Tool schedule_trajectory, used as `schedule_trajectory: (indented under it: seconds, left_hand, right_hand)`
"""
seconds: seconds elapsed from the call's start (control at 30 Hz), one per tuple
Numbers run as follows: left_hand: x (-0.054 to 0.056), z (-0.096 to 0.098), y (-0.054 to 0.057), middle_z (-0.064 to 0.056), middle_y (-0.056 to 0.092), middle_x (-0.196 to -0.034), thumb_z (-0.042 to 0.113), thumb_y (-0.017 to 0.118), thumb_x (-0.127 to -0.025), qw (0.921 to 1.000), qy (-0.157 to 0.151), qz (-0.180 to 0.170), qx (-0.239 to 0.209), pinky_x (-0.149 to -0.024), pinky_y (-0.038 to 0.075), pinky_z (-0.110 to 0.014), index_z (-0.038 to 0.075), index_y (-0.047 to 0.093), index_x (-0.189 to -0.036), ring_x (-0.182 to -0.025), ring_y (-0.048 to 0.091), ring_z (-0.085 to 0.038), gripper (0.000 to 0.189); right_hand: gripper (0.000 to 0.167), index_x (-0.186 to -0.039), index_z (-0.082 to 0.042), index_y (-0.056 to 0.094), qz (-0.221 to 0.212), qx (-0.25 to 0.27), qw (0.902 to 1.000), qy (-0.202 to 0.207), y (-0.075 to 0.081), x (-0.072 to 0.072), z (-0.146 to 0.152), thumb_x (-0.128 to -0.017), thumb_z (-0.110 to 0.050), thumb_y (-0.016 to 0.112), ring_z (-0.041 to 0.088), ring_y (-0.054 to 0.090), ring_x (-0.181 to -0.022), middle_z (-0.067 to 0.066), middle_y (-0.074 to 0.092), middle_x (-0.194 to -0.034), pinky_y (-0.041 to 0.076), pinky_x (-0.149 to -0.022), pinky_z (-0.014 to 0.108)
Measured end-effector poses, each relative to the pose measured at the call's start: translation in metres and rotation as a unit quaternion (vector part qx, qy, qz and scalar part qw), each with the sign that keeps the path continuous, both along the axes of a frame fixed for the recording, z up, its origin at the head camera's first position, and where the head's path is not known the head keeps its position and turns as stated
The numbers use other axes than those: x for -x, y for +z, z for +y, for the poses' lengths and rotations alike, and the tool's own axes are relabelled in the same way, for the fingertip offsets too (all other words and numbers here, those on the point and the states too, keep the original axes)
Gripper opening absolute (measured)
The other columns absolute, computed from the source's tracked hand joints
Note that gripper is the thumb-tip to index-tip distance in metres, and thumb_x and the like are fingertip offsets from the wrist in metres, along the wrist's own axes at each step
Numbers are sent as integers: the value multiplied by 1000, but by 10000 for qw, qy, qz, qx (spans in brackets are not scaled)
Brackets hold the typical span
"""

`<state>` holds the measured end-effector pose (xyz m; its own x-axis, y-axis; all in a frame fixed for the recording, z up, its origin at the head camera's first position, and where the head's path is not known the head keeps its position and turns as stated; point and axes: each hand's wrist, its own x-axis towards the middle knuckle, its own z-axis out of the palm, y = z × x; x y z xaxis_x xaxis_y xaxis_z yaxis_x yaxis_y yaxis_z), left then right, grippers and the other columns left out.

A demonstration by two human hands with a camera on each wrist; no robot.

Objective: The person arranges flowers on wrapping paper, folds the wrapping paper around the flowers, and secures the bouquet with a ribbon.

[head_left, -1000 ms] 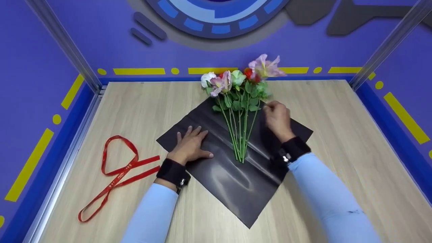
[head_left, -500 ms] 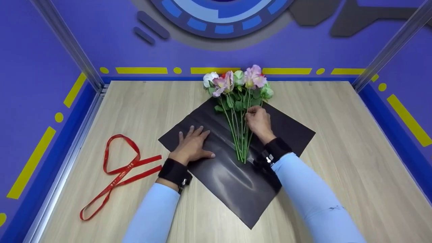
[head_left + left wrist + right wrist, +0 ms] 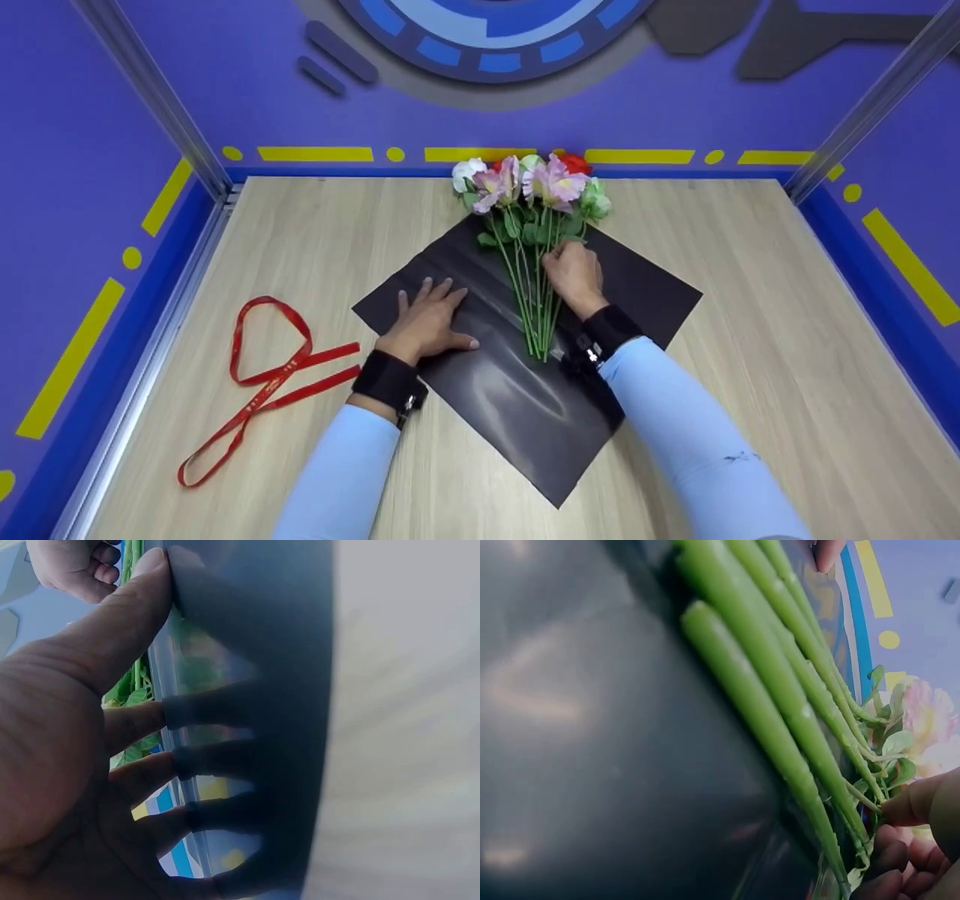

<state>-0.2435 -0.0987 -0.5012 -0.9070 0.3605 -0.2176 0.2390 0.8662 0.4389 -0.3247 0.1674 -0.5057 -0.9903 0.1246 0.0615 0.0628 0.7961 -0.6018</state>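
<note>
The step in hand looks to be arranging single stems into one bunch of flowers (image 3: 534, 319) on a sheet of black wrapping paper (image 3: 510, 427). The right hand (image 3: 574, 271) has thumb and fingertips closed in a pinch at the right side of the stems, below the leaves; which bloom that pinched stem carries is hard to tell. The left hand (image 3: 424, 322) lies flat with fingers spread, resting on the left part of the paper and gripping nothing. The bunch lies on the paper's middle and far part, green stem ends gathered toward the near corner, heads fanned out past the far edge: a white bloom (image 3: 468, 173), two lilac-pink ones, a red one (image 3: 574, 163) and pale green ones. The next move probably calls for lining that stem up with its neighbours and letting go without dragging them apart, the left hand steadying the paper. No container is in view; the paper, the likely wrapper, lies unfolded beneath the stems, enclosing nothing. A looped red ribbon (image 3: 274, 384) lies untied on the worktop (image 3: 315, 240), left of the paper.
</note>
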Motion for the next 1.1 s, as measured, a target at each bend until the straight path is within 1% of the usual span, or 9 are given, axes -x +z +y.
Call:
schedule_trajectory:
  seconds: [0.23, 0.4, 0.47, 0.57, 0.67, 0.77, 0.9, 1.0, 1.1]
  left_hand:
    - [0, 2, 1, -11, 21, -171, 55, 79, -87, 10000, -8, -25, 71, -120, 5, -73, 19, 36, -162, -159, 7, -40, 94]
    - [0, 3, 2, -12, 21, -171, 54, 79, -86, 10000, -18, -2, 39, -119, 5, -73, 18, 37, -162, -158, 7, -41, 94]
    - [0, 3, 2, -12, 21, -171, 54, 79, -86, 10000, -21, 11, 49, -119, 5, -73, 18, 37, -162, -158, 8, -41, 94]
    - [1, 3, 3, -13, 22, -171, 54, 79, -86, 10000, -28, 39, 63, -119, 6, -74, 18, 37, -162, -158, 9, -42, 94]
    - [1, 3, 4, -13, 23, -171, 55, 80, -85, 9999, 10, 92, 143, -116, 4, -78, 18, 37, -162, -158, 10, -42, 95]
    - [1, 2, 5, -13, 24, -170, 56, 81, -84, 9995, 33, 194, 237, -113, 1, -81, 19, 38, -161, -157, 12, -43, 96]
    - [-3, 2, 7, -14, 27, -169, 57, 81, -83, 9989, -26, 418, 230, -112, 2, -82, 20, 41, -160, -157, 14, -42, 95]
    - [-11, 2, 11, -13, 34, -166, 52, 83, -83, 9973, -214, 685, 137, -114, 7, -81, 20, 47, -157, -157, 19, -39, 88]
    - [-24, 2, 15, -12, 43, -161, 46, 85, -83, 9939, -526, 953, 193, -114, 12, -79, 18, 56, -150, -155, 26, -36, 78]
  right_hand:
    - [50, -57, -18, 43, 232, 234, 9994, 98, -1, -2, 7, -101, -32, 64, 21, 40, -45, -1, 37, -50, 34, -55, 36]
    - [52, -57, -18, 42, 325, 280, 9989, 176, -2, -4, 13, -101, -36, 64, 21, 37, -46, -2, 35, -50, 31, -54, 36]
    - [50, -59, -18, 45, 352, 272, 9988, 199, -1, -6, 16, -102, -36, 64, 22, 38, -47, -2, 36, -51, 32, -55, 36]
    - [43, -66, -15, 55, 367, 273, 9987, 224, 0, -11, 22, -102, -37, 63, 23, 45, -52, -1, 44, -55, 35, -58, 36]
    - [33, -81, -12, 67, 316, 263, 9987, 289, 1, -18, 29, -102, -37, 63, 25, 53, -61, 2, 57, -66, 41, -63, 37]
    - [31, -94, -9, 70, 216, 219, 9983, 486, 2, -27, 38, -102, -38, 63, 27, 60, -71, 6, 66, -80, 46, -70, 39]
    - [27, -99, -9, 71, 170, 102, 9961, 861, -2, -45, 50, -101, -35, 65, 28, 65, -81, 9, 72, -89, 51, -77, 44]
    - [20, -98, -10, 73, 168, -62, 9927, 1192, -5, -64, 59, -98, -29, 68, 25, 67, -81, 6, 73, -90, 53, -78, 45]
    - [15, -101, -10, 74, 153, -152, 9864, 1631, -7, -84, 69, -95, -24, 72, 19, 66, -78, 2, 73, -88, 54, -76, 42]
